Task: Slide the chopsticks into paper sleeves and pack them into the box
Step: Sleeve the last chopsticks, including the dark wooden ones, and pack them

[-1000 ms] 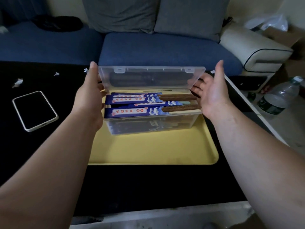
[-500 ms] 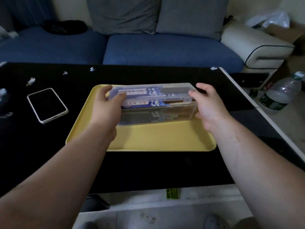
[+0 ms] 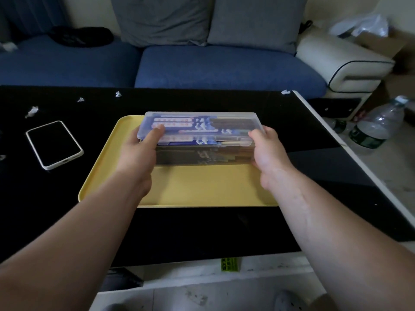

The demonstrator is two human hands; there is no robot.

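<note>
Looking down, we see the box (image 3: 202,157), a long rectangular case of clear, faintly frosted plastic with rounded corners, standing on the yellow tray (image 3: 202,189) toward its far edge. Its flat lid (image 3: 238,134) lies over the top, with two small tabs along the near edge. Through the plastic we make out blue paper sleeves (image 3: 173,122) printed with white waves and pale label strips, and dark brown chopsticks (image 3: 231,123) jutting from their right ends. The left hand (image 3: 137,156) grasps the box's left end, thumb on the lid; the right hand (image 3: 267,151) clasps the right end likewise. The tray is smooth and matte, set on a glossy black table (image 3: 190,232).
</note>
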